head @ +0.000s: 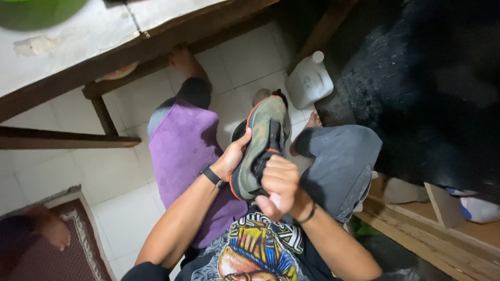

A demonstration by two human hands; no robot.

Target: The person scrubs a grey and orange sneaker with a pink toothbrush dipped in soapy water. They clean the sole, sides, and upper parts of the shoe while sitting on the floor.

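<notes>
Both forearms reach in from the near edge and meet at mid-frame over the person's lap. The left hand [233,155], a dark band at its wrist, is cupped around the left side of a shoe [262,143], thumb up along the sole edge, fingers wrapped behind and out of sight — a firm hold. The right hand [280,183] is curled into a loose fist at the near end of the shoe, knuckles toward the camera; something pale shows just under the fingers, too hidden to tell what it is. The shoe is held sole-up and tilted, toe pointing to the far side — a grimy grey-green sole with an orange line round the rim and black at the sides. It hangs above the knees, between a purple towel [182,151] draped over the left thigh and the grey shorts on the right. A white plastic jug [309,80] stands on the tiled floor, just beyond the toe of the shoe
</notes>
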